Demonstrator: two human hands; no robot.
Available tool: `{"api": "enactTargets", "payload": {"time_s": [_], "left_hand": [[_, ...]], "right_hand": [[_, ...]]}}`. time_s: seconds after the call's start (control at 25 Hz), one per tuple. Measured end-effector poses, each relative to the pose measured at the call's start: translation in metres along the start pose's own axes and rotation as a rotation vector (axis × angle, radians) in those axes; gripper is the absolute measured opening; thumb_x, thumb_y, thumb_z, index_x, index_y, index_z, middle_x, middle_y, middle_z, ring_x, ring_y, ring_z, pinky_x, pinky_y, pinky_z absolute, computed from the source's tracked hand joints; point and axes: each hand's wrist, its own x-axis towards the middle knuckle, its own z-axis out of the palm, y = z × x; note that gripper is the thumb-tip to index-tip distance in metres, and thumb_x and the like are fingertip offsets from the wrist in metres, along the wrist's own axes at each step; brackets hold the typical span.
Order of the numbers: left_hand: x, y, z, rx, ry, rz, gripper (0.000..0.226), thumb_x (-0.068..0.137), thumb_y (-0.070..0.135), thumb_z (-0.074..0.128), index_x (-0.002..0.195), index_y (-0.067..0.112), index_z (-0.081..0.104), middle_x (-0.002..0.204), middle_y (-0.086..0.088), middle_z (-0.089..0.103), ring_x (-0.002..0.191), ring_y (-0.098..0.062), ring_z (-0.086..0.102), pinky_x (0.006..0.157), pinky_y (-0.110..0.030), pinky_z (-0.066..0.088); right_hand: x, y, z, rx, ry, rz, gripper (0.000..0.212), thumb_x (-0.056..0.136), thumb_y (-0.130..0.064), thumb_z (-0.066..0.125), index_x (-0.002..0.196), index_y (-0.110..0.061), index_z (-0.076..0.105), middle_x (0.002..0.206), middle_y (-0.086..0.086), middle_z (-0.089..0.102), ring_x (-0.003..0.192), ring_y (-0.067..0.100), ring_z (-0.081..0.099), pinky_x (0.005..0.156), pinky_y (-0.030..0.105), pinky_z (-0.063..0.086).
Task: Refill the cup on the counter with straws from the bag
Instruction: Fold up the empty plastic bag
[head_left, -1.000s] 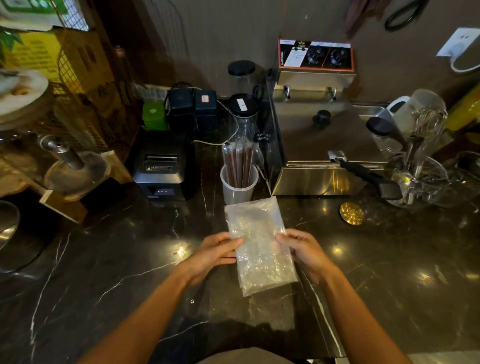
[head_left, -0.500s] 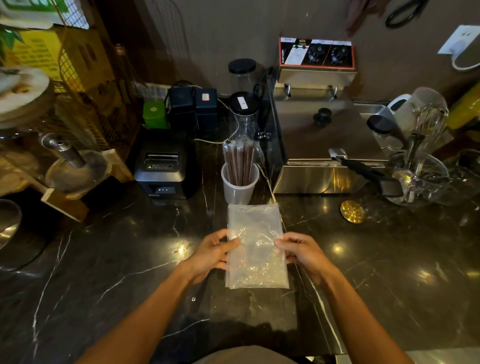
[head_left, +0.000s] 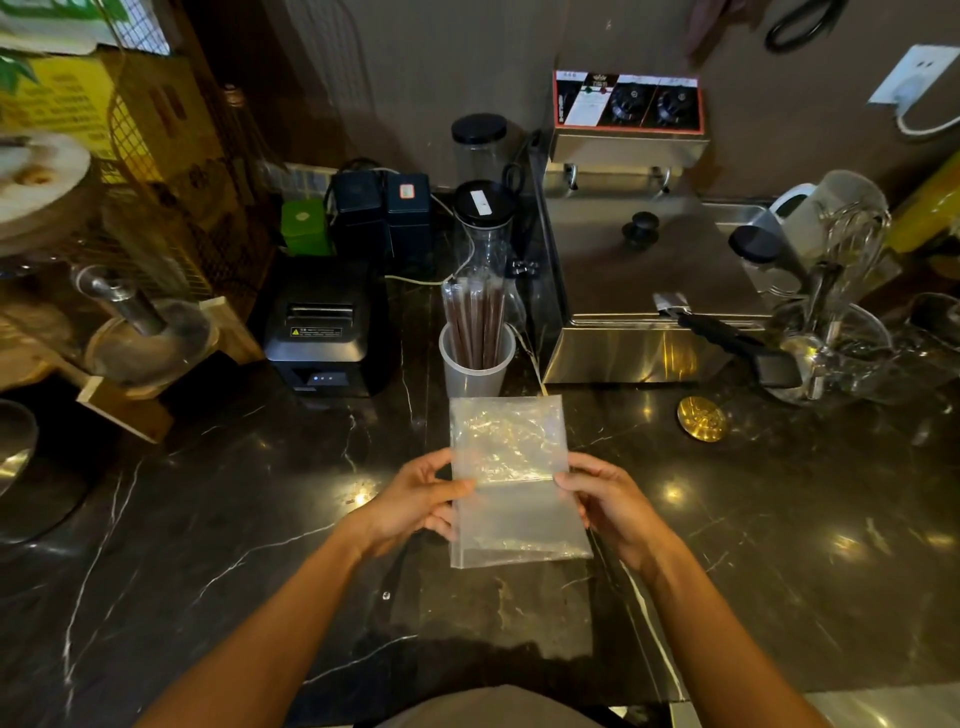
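A clear plastic bag (head_left: 514, 478), flat and crinkled, is held above the dark marble counter (head_left: 208, 519). My left hand (head_left: 415, 501) pinches its left edge and my right hand (head_left: 605, 501) pinches its right edge, at mid height. No straws show inside the bag. Just behind it stands a translucent cup (head_left: 475, 366) holding several dark wrapped straws (head_left: 474, 322) that stick up well above the rim.
A black receipt printer (head_left: 324, 332) sits left of the cup. A steel fryer (head_left: 639, 280) with a black handle stands to its right, with glass jugs (head_left: 831, 291) beyond. A gold disc (head_left: 701, 418) lies on the counter. Jars and boxes line the back.
The bag has been turned from slanted to upright and square to me, and lifted slightly toward the cup. Both hands keep their grip on its sides.
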Motion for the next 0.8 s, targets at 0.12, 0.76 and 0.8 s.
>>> {"api": "enactTargets", "payload": {"time_s": [0.12,0.76,0.8], "left_hand": [[0.003,0.001,0.0,-0.079,-0.029,0.004,0.049,0.091,0.022,0.071,0.139,0.018,0.062,0.122,-0.031,0.071,0.076,-0.024,0.079,0.067,-0.034,0.066],[0.004,0.007,0.001,0.262,0.086,0.087,0.048,0.104,0.001,0.049,0.088,0.029,0.083,0.108,-0.013,0.076,0.094,-0.038,0.075,0.071,-0.032,0.064],[0.005,0.008,0.002,0.261,0.085,0.098,0.041,0.105,0.003,0.05,0.1,0.03,0.081,0.108,-0.012,0.076,0.095,-0.039,0.075,0.071,-0.033,0.064]], "right_hand": [[-0.002,0.002,-0.002,0.085,0.018,-0.001,0.02,0.093,-0.008,0.068,0.109,-0.006,0.08,0.091,0.011,0.07,0.061,0.013,0.052,0.049,0.019,0.042],[-0.026,0.004,-0.012,-0.181,-0.143,0.197,0.061,0.092,-0.045,0.071,0.12,0.009,0.067,0.064,0.004,0.053,0.05,0.01,0.047,0.044,0.017,0.04],[-0.028,0.006,-0.01,-0.181,-0.147,0.196,0.061,0.088,-0.041,0.077,0.116,0.012,0.067,0.063,0.004,0.053,0.048,0.01,0.046,0.044,0.017,0.039]]}}
